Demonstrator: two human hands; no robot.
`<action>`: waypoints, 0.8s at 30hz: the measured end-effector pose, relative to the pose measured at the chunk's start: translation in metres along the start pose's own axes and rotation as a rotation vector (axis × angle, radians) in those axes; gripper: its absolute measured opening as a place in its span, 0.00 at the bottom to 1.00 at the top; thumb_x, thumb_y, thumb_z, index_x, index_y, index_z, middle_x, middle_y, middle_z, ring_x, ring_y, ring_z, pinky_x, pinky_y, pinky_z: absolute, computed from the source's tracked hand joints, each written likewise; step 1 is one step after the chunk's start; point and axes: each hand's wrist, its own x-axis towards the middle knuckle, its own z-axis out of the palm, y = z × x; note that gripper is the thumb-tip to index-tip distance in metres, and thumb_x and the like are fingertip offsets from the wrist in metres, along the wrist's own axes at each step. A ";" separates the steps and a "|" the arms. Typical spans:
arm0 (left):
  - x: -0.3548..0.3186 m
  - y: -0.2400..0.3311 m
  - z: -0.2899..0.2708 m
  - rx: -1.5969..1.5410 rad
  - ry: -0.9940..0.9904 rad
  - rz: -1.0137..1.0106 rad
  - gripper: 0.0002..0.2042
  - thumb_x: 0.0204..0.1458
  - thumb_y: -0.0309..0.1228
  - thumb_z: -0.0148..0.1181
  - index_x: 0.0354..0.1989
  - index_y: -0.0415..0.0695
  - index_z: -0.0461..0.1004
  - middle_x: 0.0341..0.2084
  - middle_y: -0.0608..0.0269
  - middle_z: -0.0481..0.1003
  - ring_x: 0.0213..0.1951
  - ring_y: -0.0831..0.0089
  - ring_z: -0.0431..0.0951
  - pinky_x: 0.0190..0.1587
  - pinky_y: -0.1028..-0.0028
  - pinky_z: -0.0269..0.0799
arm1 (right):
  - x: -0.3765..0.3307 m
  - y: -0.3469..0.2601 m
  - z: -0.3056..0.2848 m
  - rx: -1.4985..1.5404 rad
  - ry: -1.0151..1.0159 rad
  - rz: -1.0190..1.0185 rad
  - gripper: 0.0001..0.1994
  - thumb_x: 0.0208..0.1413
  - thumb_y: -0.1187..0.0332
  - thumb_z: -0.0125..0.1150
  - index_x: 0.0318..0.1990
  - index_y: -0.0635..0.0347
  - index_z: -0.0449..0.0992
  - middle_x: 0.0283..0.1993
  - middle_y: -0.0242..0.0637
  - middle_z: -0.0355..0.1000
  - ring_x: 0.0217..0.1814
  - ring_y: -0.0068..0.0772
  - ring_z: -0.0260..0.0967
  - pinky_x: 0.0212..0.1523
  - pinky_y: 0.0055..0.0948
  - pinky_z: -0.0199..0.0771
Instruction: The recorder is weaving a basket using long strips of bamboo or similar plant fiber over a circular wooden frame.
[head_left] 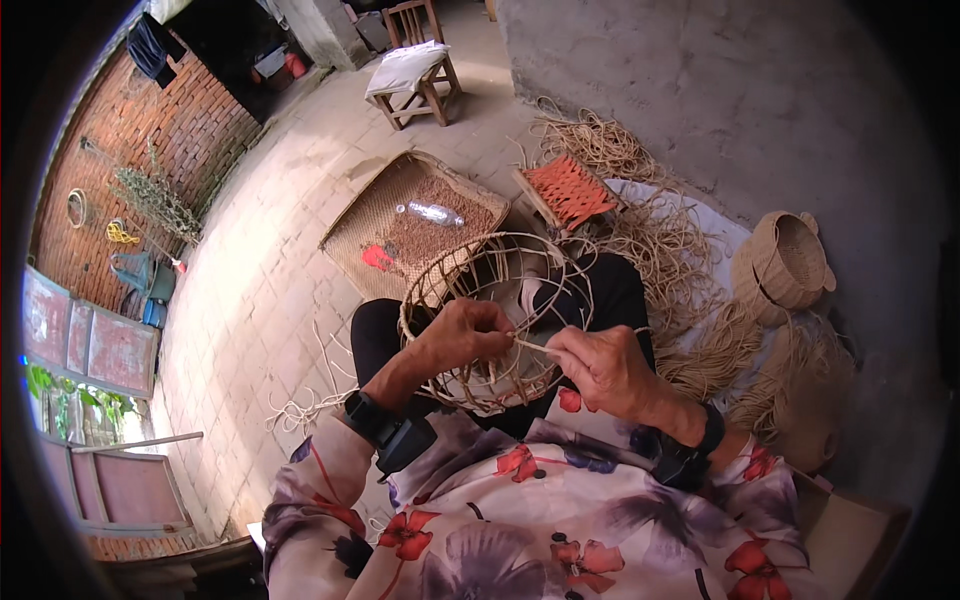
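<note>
An open-work round basket frame (585, 290) of pale cord-like strands rests on my lap between my knees. My left hand (465, 335) is closed at its near rim, fingers pinching a strand there. My right hand (608, 370) is closed too, gripping a pale cord (533, 346) that runs taut between the two hands. The fingertips of the left hand partly hide where that cord meets the frame. Loose strand ends (300, 408) spread out past my left knee.
Ahead lies a woven mat (350, 225) holding brown grains, a clear bottle (436, 213) and a red item. An orange-strapped stool (570, 190), heaps of cord (670, 250) and woven baskets (765, 265) are at right. A wooden chair (440, 90) stands farther off.
</note>
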 end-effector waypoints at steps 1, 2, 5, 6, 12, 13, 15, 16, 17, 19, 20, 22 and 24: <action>-0.001 0.001 0.002 -0.012 0.011 -0.003 0.08 0.47 0.28 0.60 0.30 0.35 0.75 0.22 0.68 0.75 0.26 0.83 0.73 0.30 0.79 0.70 | 0.012 0.001 -0.005 -0.044 0.001 -0.046 0.02 0.52 0.75 0.58 0.32 0.63 0.72 0.22 0.43 0.70 0.24 0.42 0.72 0.22 0.32 0.68; -0.002 0.000 0.002 0.006 0.025 0.007 0.08 0.47 0.28 0.60 0.30 0.35 0.75 0.21 0.67 0.75 0.26 0.83 0.73 0.30 0.79 0.70 | 0.025 0.004 -0.008 -0.087 0.002 -0.093 0.02 0.51 0.76 0.58 0.32 0.62 0.72 0.22 0.43 0.70 0.25 0.45 0.72 0.22 0.33 0.68; 0.002 0.000 0.003 0.083 0.044 0.038 0.07 0.46 0.28 0.60 0.29 0.35 0.75 0.21 0.66 0.75 0.25 0.82 0.73 0.29 0.78 0.70 | 0.067 0.029 -0.001 -0.154 -0.014 -0.120 0.04 0.50 0.71 0.59 0.30 0.60 0.72 0.22 0.43 0.70 0.26 0.47 0.71 0.26 0.38 0.68; 0.001 0.002 0.003 0.122 0.050 0.039 0.07 0.45 0.27 0.60 0.29 0.35 0.75 0.20 0.65 0.75 0.25 0.81 0.74 0.29 0.78 0.70 | 0.078 0.038 0.005 -0.155 -0.022 -0.131 0.04 0.50 0.70 0.59 0.29 0.59 0.72 0.22 0.42 0.70 0.26 0.47 0.71 0.26 0.39 0.68; -0.005 0.017 0.007 0.167 0.094 -0.003 0.09 0.44 0.26 0.60 0.32 0.34 0.74 0.22 0.62 0.75 0.25 0.78 0.75 0.30 0.76 0.72 | 0.092 0.069 0.028 -0.177 -0.452 0.050 0.09 0.41 0.62 0.62 0.21 0.57 0.74 0.20 0.41 0.71 0.26 0.47 0.71 0.29 0.42 0.66; -0.007 0.019 0.008 0.152 0.111 -0.014 0.09 0.44 0.26 0.60 0.33 0.34 0.74 0.22 0.62 0.75 0.25 0.78 0.75 0.30 0.76 0.72 | 0.094 0.069 0.029 -0.177 -0.488 0.063 0.09 0.41 0.62 0.63 0.21 0.57 0.74 0.20 0.40 0.71 0.26 0.46 0.71 0.28 0.42 0.66; -0.010 0.026 0.011 0.160 0.137 -0.023 0.09 0.44 0.26 0.60 0.33 0.34 0.74 0.23 0.61 0.76 0.26 0.78 0.76 0.30 0.76 0.72 | 0.098 0.070 0.028 -0.179 -0.555 0.086 0.09 0.40 0.61 0.63 0.20 0.56 0.74 0.19 0.39 0.71 0.26 0.46 0.71 0.28 0.41 0.66; -0.010 0.028 0.012 0.167 0.150 -0.026 0.10 0.44 0.26 0.60 0.34 0.34 0.74 0.24 0.61 0.76 0.26 0.78 0.76 0.31 0.76 0.72 | 0.099 0.071 0.027 -0.179 -0.598 0.116 0.10 0.40 0.61 0.63 0.20 0.56 0.74 0.19 0.39 0.71 0.27 0.45 0.71 0.29 0.41 0.67; -0.010 0.029 0.012 0.163 0.138 -0.026 0.09 0.45 0.26 0.60 0.34 0.34 0.74 0.24 0.61 0.76 0.26 0.78 0.76 0.31 0.76 0.72 | 0.099 0.073 0.025 -0.180 -0.640 0.147 0.10 0.40 0.60 0.63 0.20 0.56 0.74 0.20 0.39 0.71 0.27 0.45 0.71 0.29 0.41 0.67; -0.007 0.027 0.013 0.151 0.111 -0.022 0.09 0.45 0.26 0.59 0.34 0.34 0.74 0.24 0.61 0.76 0.26 0.78 0.76 0.31 0.76 0.72 | 0.095 0.079 0.023 -0.217 -0.562 0.120 0.10 0.41 0.61 0.63 0.22 0.57 0.75 0.22 0.39 0.71 0.29 0.43 0.71 0.30 0.41 0.67; -0.005 0.027 0.013 0.164 0.090 -0.012 0.09 0.46 0.26 0.59 0.34 0.34 0.74 0.24 0.62 0.76 0.26 0.78 0.76 0.31 0.76 0.72 | 0.088 0.081 0.024 -0.251 -0.441 0.062 0.09 0.42 0.62 0.63 0.23 0.57 0.75 0.23 0.39 0.71 0.30 0.43 0.71 0.30 0.41 0.67; -0.005 0.022 0.009 0.185 0.063 -0.003 0.09 0.47 0.26 0.58 0.35 0.34 0.74 0.24 0.62 0.76 0.26 0.79 0.76 0.31 0.77 0.72 | 0.077 0.072 0.021 -0.267 -0.181 -0.009 0.07 0.43 0.65 0.62 0.25 0.58 0.75 0.26 0.39 0.71 0.33 0.42 0.71 0.32 0.40 0.67; -0.006 0.017 0.004 0.141 0.028 -0.006 0.09 0.48 0.26 0.58 0.35 0.34 0.74 0.24 0.64 0.76 0.25 0.80 0.76 0.30 0.77 0.71 | 0.065 0.045 0.010 -0.232 0.098 -0.035 0.04 0.45 0.69 0.61 0.28 0.58 0.75 0.29 0.38 0.71 0.37 0.42 0.71 0.34 0.39 0.69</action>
